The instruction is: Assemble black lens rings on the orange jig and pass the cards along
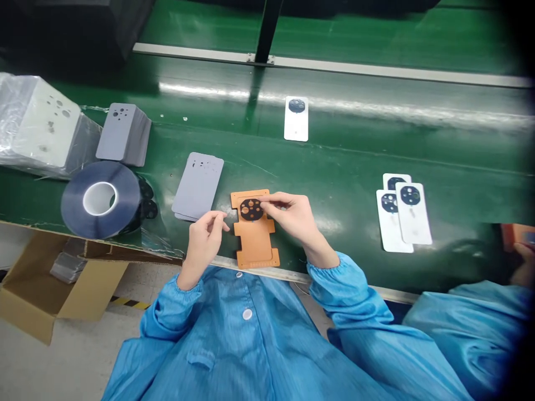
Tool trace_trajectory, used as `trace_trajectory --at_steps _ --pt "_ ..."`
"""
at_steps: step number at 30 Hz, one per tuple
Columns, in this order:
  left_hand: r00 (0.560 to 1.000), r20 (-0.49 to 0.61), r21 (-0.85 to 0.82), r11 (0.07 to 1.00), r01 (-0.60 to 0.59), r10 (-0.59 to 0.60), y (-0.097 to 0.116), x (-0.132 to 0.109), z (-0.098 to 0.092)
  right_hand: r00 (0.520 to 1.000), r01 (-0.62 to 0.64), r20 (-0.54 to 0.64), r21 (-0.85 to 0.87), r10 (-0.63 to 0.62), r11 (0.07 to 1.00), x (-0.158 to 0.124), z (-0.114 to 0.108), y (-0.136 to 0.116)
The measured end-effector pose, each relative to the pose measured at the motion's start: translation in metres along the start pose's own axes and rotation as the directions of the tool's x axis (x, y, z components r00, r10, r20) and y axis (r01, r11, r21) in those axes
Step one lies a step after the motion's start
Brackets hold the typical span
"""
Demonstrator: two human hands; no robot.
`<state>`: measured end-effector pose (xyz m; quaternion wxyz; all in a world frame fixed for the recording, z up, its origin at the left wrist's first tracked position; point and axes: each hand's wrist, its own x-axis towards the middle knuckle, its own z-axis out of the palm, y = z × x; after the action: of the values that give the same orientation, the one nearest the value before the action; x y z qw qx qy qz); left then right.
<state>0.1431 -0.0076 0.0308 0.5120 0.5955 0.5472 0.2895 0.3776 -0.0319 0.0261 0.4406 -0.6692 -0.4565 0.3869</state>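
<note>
An orange fixture (256, 242) with notched sides lies at the bench's front edge. Near its top sits a black round sticker with several holes (251, 210), shaped like a phone's camera cover. My right hand (290, 214) pinches the right edge of this sticker between thumb and fingertips. To the left of the fixture is my left hand (206, 236), its fingers curled together with the tips near the fixture's side; anything between them is too small to make out. Just beyond that hand lies a small stack of grey phone-shaped sheets (198, 186) with holes at the top.
White phone-back panels (413, 217) overlap at the right; another white panel (296, 125) lies farther back. A film roll (100, 200), a grey stack (121, 133) and a plastic-wrapped stack (42, 125) stand left. An open carton (87, 287) is below. A co-worker's sleeve (472, 323) shows right.
</note>
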Motion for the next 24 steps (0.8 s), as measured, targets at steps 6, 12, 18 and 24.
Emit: trace_trajectory --at_steps 6,12,18,24 --pt "0.999 0.041 0.135 0.991 0.021 -0.027 -0.009 0.010 0.020 1.000 -0.007 0.027 -0.056 0.008 0.998 0.008 -0.002 0.009" --pt "0.999 0.028 0.158 0.987 0.015 -0.020 -0.013 0.020 0.032 0.998 0.031 0.053 -0.111 -0.025 0.993 0.009 -0.002 0.014" --pt "1.000 -0.004 0.221 0.975 0.005 -0.004 -0.012 0.028 0.037 0.998 0.055 0.043 -0.167 -0.049 0.984 0.009 0.000 0.018" --pt "1.000 -0.016 0.262 0.965 0.019 -0.015 -0.009 0.030 0.040 0.998 0.060 0.026 -0.176 -0.056 0.983 0.008 0.001 0.019"
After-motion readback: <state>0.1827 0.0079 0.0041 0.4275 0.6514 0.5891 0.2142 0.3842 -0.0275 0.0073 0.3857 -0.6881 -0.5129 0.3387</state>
